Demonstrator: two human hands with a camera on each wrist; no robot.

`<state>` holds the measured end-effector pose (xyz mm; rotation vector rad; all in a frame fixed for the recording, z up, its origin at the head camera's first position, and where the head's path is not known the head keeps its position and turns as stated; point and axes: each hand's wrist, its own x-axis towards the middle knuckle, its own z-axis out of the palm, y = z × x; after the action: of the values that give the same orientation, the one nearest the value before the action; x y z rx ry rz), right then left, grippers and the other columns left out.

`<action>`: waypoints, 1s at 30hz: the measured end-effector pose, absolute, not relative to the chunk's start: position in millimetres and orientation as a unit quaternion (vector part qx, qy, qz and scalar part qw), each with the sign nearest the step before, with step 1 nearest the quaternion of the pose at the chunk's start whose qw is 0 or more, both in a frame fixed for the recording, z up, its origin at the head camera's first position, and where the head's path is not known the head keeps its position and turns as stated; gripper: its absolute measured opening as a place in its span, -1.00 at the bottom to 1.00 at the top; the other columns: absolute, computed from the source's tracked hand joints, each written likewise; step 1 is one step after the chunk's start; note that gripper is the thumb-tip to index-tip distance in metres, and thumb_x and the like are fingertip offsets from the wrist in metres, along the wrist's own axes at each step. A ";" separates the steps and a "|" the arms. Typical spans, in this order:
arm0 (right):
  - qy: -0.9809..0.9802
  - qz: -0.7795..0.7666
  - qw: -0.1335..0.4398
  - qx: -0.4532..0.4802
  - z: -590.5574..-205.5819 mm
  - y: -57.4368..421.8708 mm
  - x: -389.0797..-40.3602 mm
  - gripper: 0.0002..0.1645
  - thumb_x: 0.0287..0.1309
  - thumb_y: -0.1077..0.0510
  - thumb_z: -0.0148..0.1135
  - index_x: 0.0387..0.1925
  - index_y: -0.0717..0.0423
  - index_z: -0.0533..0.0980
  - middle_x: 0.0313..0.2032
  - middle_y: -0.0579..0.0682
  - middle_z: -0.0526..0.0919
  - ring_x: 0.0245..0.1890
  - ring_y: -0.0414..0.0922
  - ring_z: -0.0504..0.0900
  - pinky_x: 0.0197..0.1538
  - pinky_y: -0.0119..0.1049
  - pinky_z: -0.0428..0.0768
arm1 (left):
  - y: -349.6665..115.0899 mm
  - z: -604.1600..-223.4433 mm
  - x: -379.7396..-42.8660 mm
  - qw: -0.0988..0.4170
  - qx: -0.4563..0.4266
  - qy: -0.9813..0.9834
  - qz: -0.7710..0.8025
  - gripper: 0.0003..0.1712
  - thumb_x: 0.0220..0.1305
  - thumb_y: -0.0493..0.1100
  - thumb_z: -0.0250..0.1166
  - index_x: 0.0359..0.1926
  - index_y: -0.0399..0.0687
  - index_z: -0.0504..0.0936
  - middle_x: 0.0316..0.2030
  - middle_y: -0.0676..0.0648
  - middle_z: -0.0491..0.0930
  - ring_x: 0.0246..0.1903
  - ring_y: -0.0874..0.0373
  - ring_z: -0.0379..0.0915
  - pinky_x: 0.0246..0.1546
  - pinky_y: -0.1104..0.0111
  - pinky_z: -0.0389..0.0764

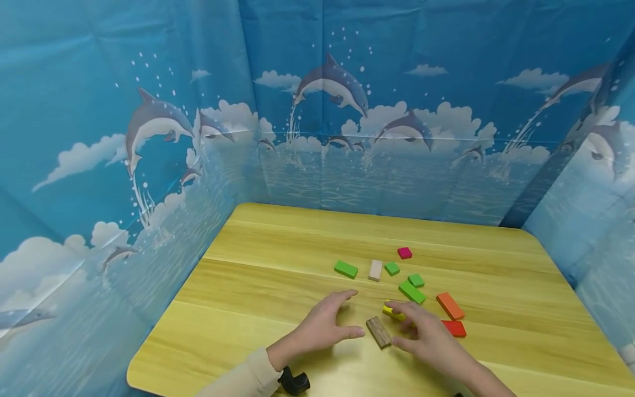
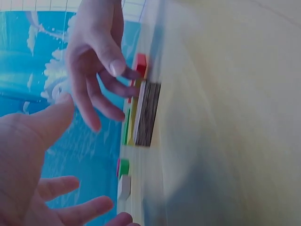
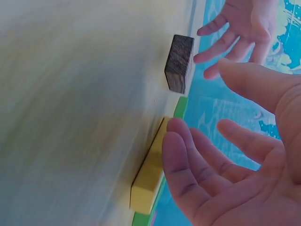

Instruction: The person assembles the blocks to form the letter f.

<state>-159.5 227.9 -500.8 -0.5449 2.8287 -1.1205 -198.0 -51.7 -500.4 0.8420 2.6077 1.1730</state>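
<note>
A brown wood-grained block [image 1: 378, 332] lies flat on the table between my two hands. My left hand [image 1: 328, 324] hovers to its left, fingers spread and thumb pointing at the block, holding nothing. On the other side is my right hand [image 1: 425, 334], its fingers relaxed and slightly bent over a yellow block [image 1: 392, 311], which they partly hide. In the right wrist view the fingertips come very close to the yellow block [image 3: 149, 176]; whether they touch it I cannot tell. That view also shows the brown block [image 3: 179, 63] beyond the right thumb.
Beyond the hands lie green blocks [image 1: 345, 269], a pale wooden block [image 1: 375, 270] and a small crimson block [image 1: 404, 252]. An orange block [image 1: 450, 306] and a red block [image 1: 453, 328] are right of the right hand. A dolphin-printed curtain [image 1: 317, 171] surrounds the wooden table [image 1: 238, 286].
</note>
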 end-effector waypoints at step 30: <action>0.892 -0.364 0.112 -0.244 -513.0 217.9 -170.6 -0.19 0.04 0.22 0.50 0.35 0.06 0.43 -0.45 -0.24 0.56 -0.53 -0.33 0.49 -0.48 -0.39 0.51 | -17.7 -511.9 -192.2 0.060 0.306 0.912 0.266 -0.29 0.11 0.23 0.50 0.20 -0.03 0.66 0.05 0.11 0.51 0.04 0.23 0.33 0.00 0.38 0.50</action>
<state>-170.6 217.9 -513.0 -0.7153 2.6188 -1.0699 -192.2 -17.7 -511.9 0.9252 2.7623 0.8046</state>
